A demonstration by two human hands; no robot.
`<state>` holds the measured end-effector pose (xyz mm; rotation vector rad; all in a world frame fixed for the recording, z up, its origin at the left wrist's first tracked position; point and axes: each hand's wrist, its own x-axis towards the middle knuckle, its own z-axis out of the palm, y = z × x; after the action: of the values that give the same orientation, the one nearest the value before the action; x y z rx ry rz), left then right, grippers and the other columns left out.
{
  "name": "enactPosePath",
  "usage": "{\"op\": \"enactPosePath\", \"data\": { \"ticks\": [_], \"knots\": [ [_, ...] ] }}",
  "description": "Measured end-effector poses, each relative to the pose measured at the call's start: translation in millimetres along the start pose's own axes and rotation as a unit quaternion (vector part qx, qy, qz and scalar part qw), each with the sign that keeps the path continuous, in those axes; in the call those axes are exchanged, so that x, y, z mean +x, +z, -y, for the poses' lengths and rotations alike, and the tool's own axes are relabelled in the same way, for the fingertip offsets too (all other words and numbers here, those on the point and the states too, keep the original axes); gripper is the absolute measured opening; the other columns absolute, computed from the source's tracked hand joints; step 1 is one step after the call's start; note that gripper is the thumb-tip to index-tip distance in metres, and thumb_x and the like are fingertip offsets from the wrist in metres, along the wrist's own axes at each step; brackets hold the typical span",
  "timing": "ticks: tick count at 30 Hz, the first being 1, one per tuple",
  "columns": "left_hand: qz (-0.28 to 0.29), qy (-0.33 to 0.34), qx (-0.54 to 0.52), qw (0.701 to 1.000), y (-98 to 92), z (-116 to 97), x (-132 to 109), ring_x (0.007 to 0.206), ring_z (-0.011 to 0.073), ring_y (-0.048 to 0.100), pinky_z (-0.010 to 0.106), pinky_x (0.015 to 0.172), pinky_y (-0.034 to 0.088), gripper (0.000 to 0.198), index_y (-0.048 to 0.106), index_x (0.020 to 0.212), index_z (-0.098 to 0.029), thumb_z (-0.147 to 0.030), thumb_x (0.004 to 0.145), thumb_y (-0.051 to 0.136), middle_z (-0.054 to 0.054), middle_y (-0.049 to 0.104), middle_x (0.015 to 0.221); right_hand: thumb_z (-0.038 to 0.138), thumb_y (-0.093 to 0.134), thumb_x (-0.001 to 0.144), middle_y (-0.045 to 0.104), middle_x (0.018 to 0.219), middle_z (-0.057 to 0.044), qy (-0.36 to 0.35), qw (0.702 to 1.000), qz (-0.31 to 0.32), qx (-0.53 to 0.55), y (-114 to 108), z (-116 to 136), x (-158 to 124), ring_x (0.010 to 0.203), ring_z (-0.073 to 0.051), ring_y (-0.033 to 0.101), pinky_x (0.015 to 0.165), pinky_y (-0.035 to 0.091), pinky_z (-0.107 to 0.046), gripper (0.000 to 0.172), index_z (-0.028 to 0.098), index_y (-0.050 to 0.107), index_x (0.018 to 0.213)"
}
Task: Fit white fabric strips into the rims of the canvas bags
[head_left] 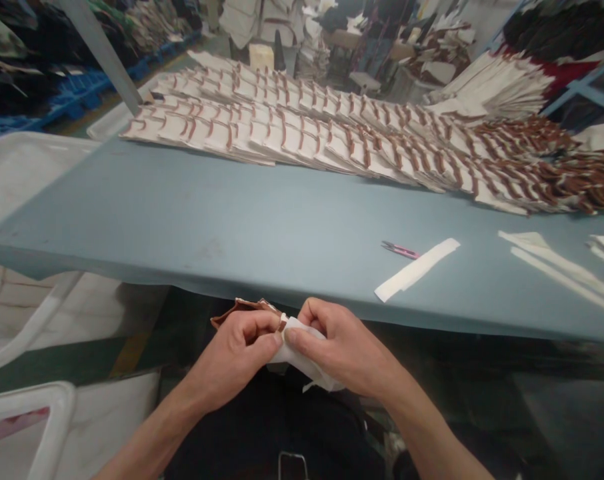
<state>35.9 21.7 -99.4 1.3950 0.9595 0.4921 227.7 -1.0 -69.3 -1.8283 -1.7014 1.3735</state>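
Observation:
My left hand (247, 343) is closed, thumb and fingers pinching the edge of a brown-and-white fabric piece (229, 313) whose brown part sticks out behind the knuckles. Close beside it, my right hand (335, 343) pinches a white cloth strip (302, 360), which hangs down below the fingers. The two pinches almost meet in front of the table's near edge, above my lap. Whether the strip and the brown piece are joined cannot be seen, as my fingers cover that spot.
A blue-covered table (262, 213) stretches ahead, with overlapping rows of white pieces with brown edging (302, 137) at its back. Pink-handled thread snips (401, 251) lie partly against a white strip (417, 269). More white strips (557, 263) lie right. White plastic bins (37, 153) stand left.

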Motion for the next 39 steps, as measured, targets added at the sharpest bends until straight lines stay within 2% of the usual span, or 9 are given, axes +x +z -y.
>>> {"op": "enactPosePath", "data": {
  "ticks": [4, 7, 11, 21, 26, 30, 33, 36, 39],
  "knots": [
    [-0.075, 0.009, 0.039, 0.996, 9.9, -6.7, -4.2, 0.062, 0.0134, 0.045, 0.023, 0.057, 0.037, 0.025, 0.065, 0.068, -0.015, -0.03, 0.082, 0.052, 0.0, 0.057, 0.064, 0.036, 0.065, 0.089, 0.052, 0.068, 0.005, -0.002, 0.999, 0.011, 0.042, 0.8, -0.9, -0.2, 0.061, -0.01, 0.045, 0.055, 0.028, -0.022, 0.024, 0.02, 0.053, 0.076],
    [-0.11, 0.029, 0.065, 0.991, 14.8, -11.7, -8.7, 0.06, 0.0134, 0.047, 0.022, 0.056, 0.038, 0.026, 0.066, 0.066, -0.015, -0.028, 0.082, 0.051, 0.0, 0.057, 0.062, 0.035, 0.067, 0.088, 0.05, 0.067, 0.006, 0.001, 0.991, 0.056, 0.123, 0.8, -5.8, 2.0, 0.059, -0.009, 0.044, 0.051, 0.029, -0.02, 0.024, 0.02, 0.052, 0.079],
    [-0.118, 0.041, 0.097, 0.987, 15.2, -14.1, -14.4, 0.057, 0.0127, 0.048, 0.022, 0.054, 0.038, 0.028, 0.064, 0.063, -0.016, -0.027, 0.084, 0.05, -0.001, 0.057, 0.061, 0.046, 0.068, 0.09, 0.047, 0.063, 0.007, -0.01, 0.965, 0.123, 0.23, 5.1, -13.5, 6.9, 0.055, -0.008, 0.04, 0.047, 0.028, -0.018, 0.033, 0.02, 0.049, 0.081],
    [-0.139, 0.079, 0.145, 0.976, 12.1, -10.8, -18.6, 0.057, 0.0134, 0.057, 0.021, 0.056, 0.042, 0.026, 0.066, 0.065, -0.016, -0.02, 0.083, 0.048, 0.0, 0.066, 0.062, 0.05, 0.066, 0.088, 0.045, 0.064, 0.007, -0.01, 0.958, 0.129, 0.257, 11.7, -10.5, 9.8, 0.056, -0.008, 0.037, 0.049, 0.027, -0.02, 0.036, 0.02, 0.049, 0.077],
    [-0.113, 0.059, 0.081, 0.989, 12.9, -16.5, -19.0, 0.057, 0.0134, 0.053, 0.022, 0.056, 0.041, 0.025, 0.066, 0.063, -0.016, -0.022, 0.08, 0.048, 0.0, 0.063, 0.061, 0.052, 0.071, 0.082, 0.046, 0.063, 0.007, 0.006, 0.907, 0.217, 0.361, 18.6, -20.7, 15.9, 0.055, -0.008, 0.037, 0.052, 0.026, -0.021, 0.039, 0.019, 0.052, 0.075],
    [-0.076, 0.035, 0.036, 0.996, 8.5, -13.1, -20.9, 0.057, 0.0118, 0.042, 0.023, 0.054, 0.035, 0.023, 0.059, 0.059, -0.016, -0.025, 0.078, 0.048, -0.002, 0.049, 0.058, 0.063, 0.074, 0.077, 0.043, 0.061, 0.008, -0.014, 0.876, 0.269, 0.4, 24.6, -26.9, 18.2, 0.053, -0.007, 0.03, 0.05, 0.022, -0.023, 0.049, 0.018, 0.055, 0.075],
    [-0.04, 0.034, -0.02, 0.998, 1.9, -2.4, -22.3, 0.059, 0.0117, 0.039, 0.023, 0.055, 0.032, 0.022, 0.058, 0.064, -0.016, -0.027, 0.081, 0.049, -0.003, 0.047, 0.062, 0.069, 0.074, 0.077, 0.04, 0.061, 0.008, -0.028, 0.877, 0.257, 0.405, 27.3, -25.7, 16.2, 0.053, -0.008, 0.028, 0.05, 0.02, -0.023, 0.055, 0.019, 0.054, 0.074],
    [0.014, 0.02, -0.086, 0.996, -4.4, 6.7, -20.5, 0.065, 0.0132, 0.044, 0.024, 0.058, 0.035, 0.026, 0.063, 0.078, -0.016, -0.035, 0.088, 0.049, 0.0, 0.055, 0.076, 0.074, 0.069, 0.081, 0.039, 0.061, 0.008, -0.042, 0.887, 0.225, 0.401, 30.7, -26.6, 15.1, 0.053, -0.008, 0.027, 0.05, 0.02, -0.024, 0.058, 0.02, 0.049, 0.071],
    [0.044, 0.006, -0.062, 0.997, -6.5, 6.1, -16.3, 0.071, 0.0149, 0.047, 0.025, 0.062, 0.039, 0.041, 0.063, 0.084, -0.015, -0.049, 0.099, 0.046, 0.002, 0.057, 0.084, 0.072, 0.066, 0.087, 0.039, 0.063, 0.007, -0.061, 0.903, 0.188, 0.381, 34.9, -31.6, 15.2, 0.057, -0.009, 0.028, 0.052, 0.022, -0.024, 0.057, 0.02, 0.049, 0.072]
  ]
}}
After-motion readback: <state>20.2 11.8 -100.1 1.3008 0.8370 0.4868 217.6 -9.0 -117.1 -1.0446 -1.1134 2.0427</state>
